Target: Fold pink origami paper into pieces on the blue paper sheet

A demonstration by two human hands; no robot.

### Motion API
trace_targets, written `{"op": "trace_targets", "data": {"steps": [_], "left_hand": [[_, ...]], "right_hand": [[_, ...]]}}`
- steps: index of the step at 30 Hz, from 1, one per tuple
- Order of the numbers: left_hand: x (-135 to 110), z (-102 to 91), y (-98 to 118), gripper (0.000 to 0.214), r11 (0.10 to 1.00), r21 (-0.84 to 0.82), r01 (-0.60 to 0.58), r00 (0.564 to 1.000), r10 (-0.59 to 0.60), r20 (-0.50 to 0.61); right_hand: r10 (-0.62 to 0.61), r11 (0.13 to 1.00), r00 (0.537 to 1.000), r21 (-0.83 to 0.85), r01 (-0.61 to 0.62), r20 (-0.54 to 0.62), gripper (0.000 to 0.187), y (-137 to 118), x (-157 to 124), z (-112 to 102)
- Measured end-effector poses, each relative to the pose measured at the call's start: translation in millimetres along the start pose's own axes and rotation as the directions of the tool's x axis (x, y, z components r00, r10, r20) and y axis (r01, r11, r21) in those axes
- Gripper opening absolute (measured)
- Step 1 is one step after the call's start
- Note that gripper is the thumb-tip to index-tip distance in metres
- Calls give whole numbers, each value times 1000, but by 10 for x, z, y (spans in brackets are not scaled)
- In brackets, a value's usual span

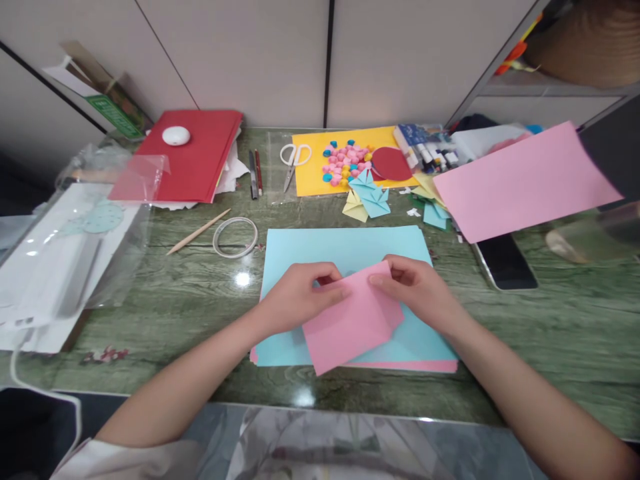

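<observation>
A folded sheet of pink paper (350, 320) is held up at a tilt between both my hands. My left hand (307, 293) pinches its upper left edge, thumb in front and fingers behind. At the upper right corner my right hand (413, 283) grips it between thumb and fingers. Beneath lies light blue paper (320, 247), stacked with pink paper whose edge shows along the bottom. Several folded blue paper pieces (371, 193) and a folded yellow paper piece (355, 208) lie just beyond the stack.
Scissors (290, 167), a tape roll (235, 238) and a wooden stick (199, 232) lie behind and left. Yellow card (310, 183) bears small pink, blue and yellow pieces. At right, a large pink sheet (525, 187) overhangs a phone (507, 263). A red folder (190, 153) sits back left.
</observation>
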State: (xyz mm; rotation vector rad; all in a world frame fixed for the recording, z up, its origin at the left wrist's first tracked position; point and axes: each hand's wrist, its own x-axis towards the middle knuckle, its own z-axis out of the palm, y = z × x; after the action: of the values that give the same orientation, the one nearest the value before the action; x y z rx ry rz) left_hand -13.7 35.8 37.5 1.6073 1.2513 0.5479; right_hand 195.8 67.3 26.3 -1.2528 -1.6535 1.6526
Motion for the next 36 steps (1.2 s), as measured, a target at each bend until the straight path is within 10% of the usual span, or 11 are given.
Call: {"op": "trace_targets", "data": {"steps": [36], "left_hand": [[-1,-4,15,25,999,18,49,996,-47,-74]], "right_hand": [[-37,999,996,17,38,-81,36,90,13,43]]}}
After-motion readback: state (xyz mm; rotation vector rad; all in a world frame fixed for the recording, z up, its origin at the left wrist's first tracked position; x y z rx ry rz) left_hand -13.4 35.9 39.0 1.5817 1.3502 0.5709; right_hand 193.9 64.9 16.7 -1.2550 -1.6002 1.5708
